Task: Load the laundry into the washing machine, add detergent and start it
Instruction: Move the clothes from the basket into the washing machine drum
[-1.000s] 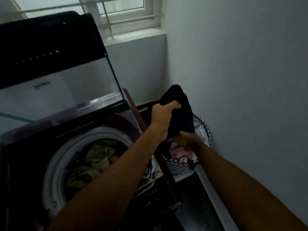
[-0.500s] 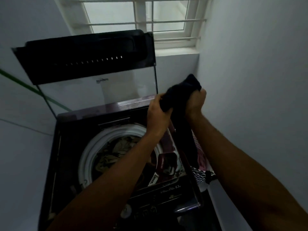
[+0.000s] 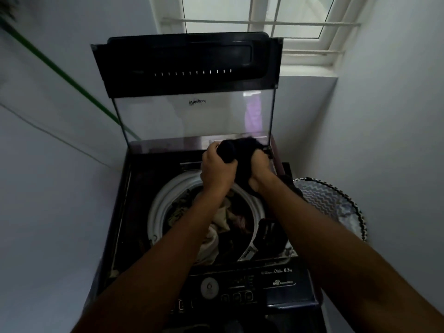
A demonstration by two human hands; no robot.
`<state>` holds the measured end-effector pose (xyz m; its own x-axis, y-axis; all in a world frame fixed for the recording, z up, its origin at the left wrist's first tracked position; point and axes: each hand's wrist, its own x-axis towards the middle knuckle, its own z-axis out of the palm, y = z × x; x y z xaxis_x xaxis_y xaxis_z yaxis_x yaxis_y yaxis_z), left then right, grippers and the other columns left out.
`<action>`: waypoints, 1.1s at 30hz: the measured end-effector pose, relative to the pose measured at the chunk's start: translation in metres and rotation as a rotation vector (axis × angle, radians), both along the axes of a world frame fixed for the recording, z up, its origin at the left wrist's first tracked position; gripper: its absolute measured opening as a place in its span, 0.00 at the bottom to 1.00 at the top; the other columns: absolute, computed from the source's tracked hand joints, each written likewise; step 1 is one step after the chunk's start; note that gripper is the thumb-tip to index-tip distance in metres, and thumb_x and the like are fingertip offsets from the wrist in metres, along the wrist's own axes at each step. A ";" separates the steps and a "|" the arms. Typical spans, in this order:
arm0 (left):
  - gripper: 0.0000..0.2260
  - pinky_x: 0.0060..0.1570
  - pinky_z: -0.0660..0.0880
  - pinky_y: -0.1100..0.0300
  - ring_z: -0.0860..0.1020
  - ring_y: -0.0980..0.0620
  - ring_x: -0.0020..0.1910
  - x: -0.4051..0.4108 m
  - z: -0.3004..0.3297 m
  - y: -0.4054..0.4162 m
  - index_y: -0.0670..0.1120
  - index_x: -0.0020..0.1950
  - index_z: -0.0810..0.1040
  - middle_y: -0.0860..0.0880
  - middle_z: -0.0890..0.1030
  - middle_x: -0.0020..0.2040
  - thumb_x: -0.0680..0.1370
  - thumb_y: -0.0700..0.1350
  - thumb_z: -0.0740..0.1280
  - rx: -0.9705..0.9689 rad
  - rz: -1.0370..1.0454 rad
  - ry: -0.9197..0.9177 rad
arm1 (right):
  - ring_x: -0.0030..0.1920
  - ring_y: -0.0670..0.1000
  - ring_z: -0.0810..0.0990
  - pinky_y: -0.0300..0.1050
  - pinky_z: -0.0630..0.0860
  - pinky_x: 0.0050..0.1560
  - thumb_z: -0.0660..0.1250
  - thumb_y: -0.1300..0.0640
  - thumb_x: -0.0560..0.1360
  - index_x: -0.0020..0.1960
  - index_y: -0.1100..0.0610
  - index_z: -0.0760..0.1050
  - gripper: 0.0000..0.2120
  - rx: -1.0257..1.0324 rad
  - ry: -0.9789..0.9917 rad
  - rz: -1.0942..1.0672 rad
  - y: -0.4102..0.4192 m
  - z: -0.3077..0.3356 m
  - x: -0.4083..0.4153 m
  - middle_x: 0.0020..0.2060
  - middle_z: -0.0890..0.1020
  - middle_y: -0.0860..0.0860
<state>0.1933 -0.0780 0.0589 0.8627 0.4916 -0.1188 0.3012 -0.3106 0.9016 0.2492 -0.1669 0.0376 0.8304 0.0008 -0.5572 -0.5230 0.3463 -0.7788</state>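
So since a second ago I've swung the dark garment (image 3: 242, 162) away from the laundry basket (image 3: 336, 200) and over to the washing machine (image 3: 134, 212), and now I'm holding it bunched up above the back edge of the drum (image 3: 158, 207). My left hand (image 3: 216, 169) is curling tight around the left end of the bundle, fingers wrapped all the way over the top. My right hand (image 3: 260, 169) is gripping the other end from the right side (most of those fingers are hiding under the fabric, so I can't say exactly how they're lying, but it's definitely clutching cloth). A bit of the garment is hanging down between my wrists toward the opening.

The lid (image 3: 187, 87) is standing upright behind my hands, glass panel and all. Inside the drum other clothes (image 3: 216, 227) are already piling up, pale and brownish stuff mostly. The basket is sitting just right of the machine against the wall. The control panel (image 3: 240, 287) is running along the near edge, under my forearms.
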 end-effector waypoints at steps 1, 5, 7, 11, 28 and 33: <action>0.29 0.61 0.74 0.45 0.75 0.41 0.61 -0.001 -0.003 0.001 0.49 0.70 0.70 0.43 0.73 0.65 0.69 0.47 0.70 0.067 -0.014 0.074 | 0.41 0.58 0.81 0.44 0.77 0.31 0.59 0.57 0.74 0.58 0.62 0.78 0.17 -0.091 0.031 0.067 0.000 -0.009 -0.004 0.49 0.83 0.61; 0.28 0.65 0.71 0.47 0.73 0.44 0.65 -0.002 -0.014 -0.006 0.51 0.70 0.71 0.45 0.72 0.68 0.71 0.46 0.70 0.170 -0.198 0.161 | 0.39 0.58 0.81 0.45 0.78 0.34 0.57 0.66 0.76 0.48 0.63 0.78 0.11 -0.231 0.087 0.305 -0.011 -0.018 -0.027 0.43 0.82 0.61; 0.21 0.64 0.72 0.49 0.74 0.46 0.63 -0.001 -0.018 -0.018 0.52 0.65 0.76 0.46 0.74 0.65 0.72 0.43 0.68 0.159 -0.318 0.142 | 0.39 0.53 0.78 0.44 0.75 0.36 0.54 0.67 0.80 0.47 0.64 0.75 0.11 -0.255 0.086 0.373 -0.021 -0.022 -0.035 0.40 0.79 0.57; 0.14 0.57 0.77 0.55 0.77 0.52 0.56 0.005 -0.018 -0.051 0.49 0.58 0.81 0.49 0.80 0.58 0.75 0.39 0.64 0.046 -0.481 0.114 | 0.37 0.48 0.71 0.42 0.71 0.38 0.49 0.66 0.82 0.71 0.72 0.59 0.19 -0.179 0.023 0.367 -0.045 -0.021 -0.029 0.39 0.71 0.51; 0.28 0.65 0.67 0.55 0.70 0.43 0.69 0.031 -0.046 -0.133 0.45 0.79 0.60 0.43 0.71 0.71 0.80 0.47 0.63 0.687 -1.076 0.292 | 0.53 0.59 0.83 0.55 0.79 0.56 0.61 0.41 0.79 0.61 0.54 0.79 0.20 -0.101 0.331 0.124 -0.189 -0.124 -0.028 0.53 0.84 0.58; 0.23 0.60 0.71 0.52 0.74 0.42 0.61 0.024 -0.058 -0.145 0.50 0.74 0.69 0.48 0.76 0.64 0.79 0.52 0.64 0.729 -0.892 0.140 | 0.44 0.58 0.83 0.48 0.80 0.40 0.61 0.53 0.80 0.60 0.60 0.78 0.15 -0.140 0.414 0.122 -0.182 -0.121 -0.016 0.47 0.83 0.59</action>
